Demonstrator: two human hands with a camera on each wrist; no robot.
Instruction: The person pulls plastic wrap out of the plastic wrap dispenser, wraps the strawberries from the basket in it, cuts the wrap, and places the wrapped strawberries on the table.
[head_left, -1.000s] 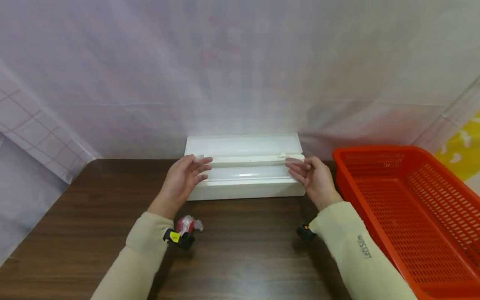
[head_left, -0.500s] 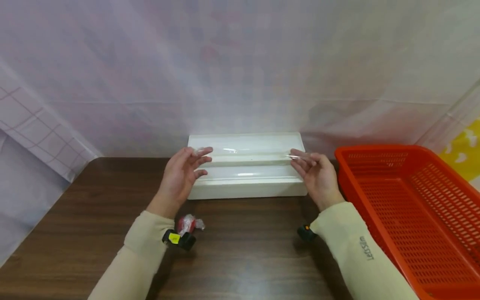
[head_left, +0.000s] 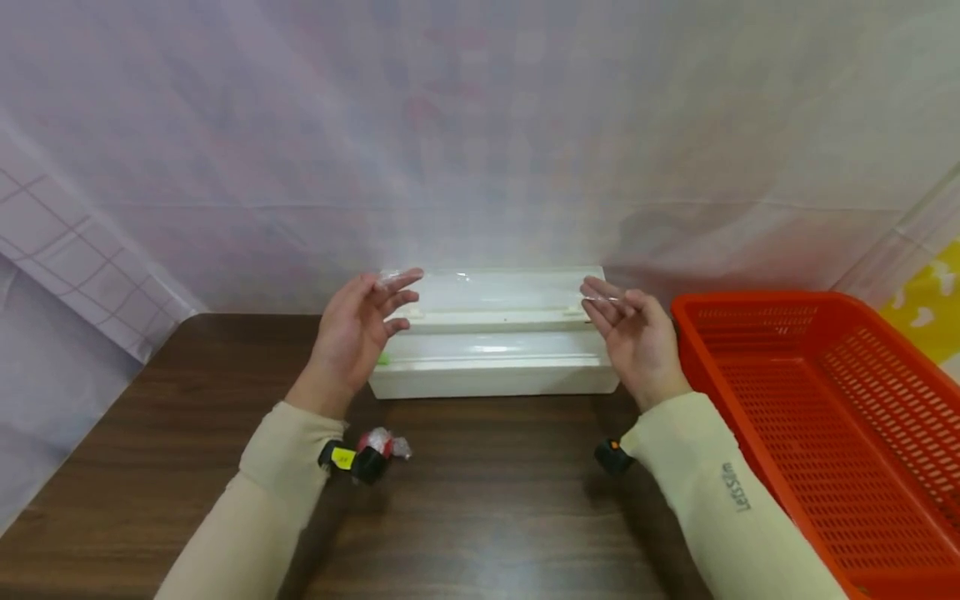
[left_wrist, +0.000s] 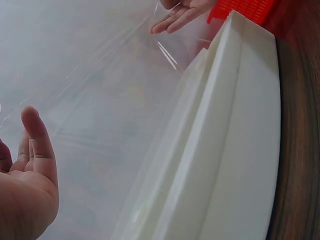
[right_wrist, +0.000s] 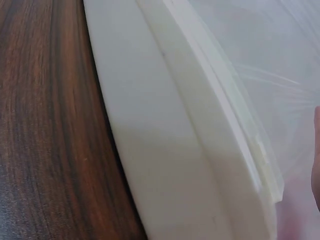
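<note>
A long white cling film dispenser (head_left: pixel 495 382) lies on the table against the back curtain, its lid (head_left: pixel 517 290) raised. Clear cling film (left_wrist: pixel 110 115) stretches up from it in a wide sheet between my hands. At the sheet's left edge my left hand (head_left: pixel 348 333) pinches the film near the thumb, other fingers spread. My right hand (head_left: pixel 641 342) pinches the opposite edge, and only a sliver of it shows in the right wrist view. Both hands are above the dispenser, apart from its body. A bright green spot (head_left: pixel 383 358) shows at the dispenser's left end.
A red plastic basket (head_left: pixel 720 400) stands close to my right forearm. Beside my left wrist lies a small red item in crinkled clear wrap (head_left: pixel 390 442), partly hidden by the wrist camera. The pale curtain (head_left: pixel 495 150) hangs right behind the dispenser.
Both hands have risen and moved away from the dispenser, drawing the film up with them. The left hand has also shifted slightly left, uncovering the green spot. Dispenser and basket stay in place.
</note>
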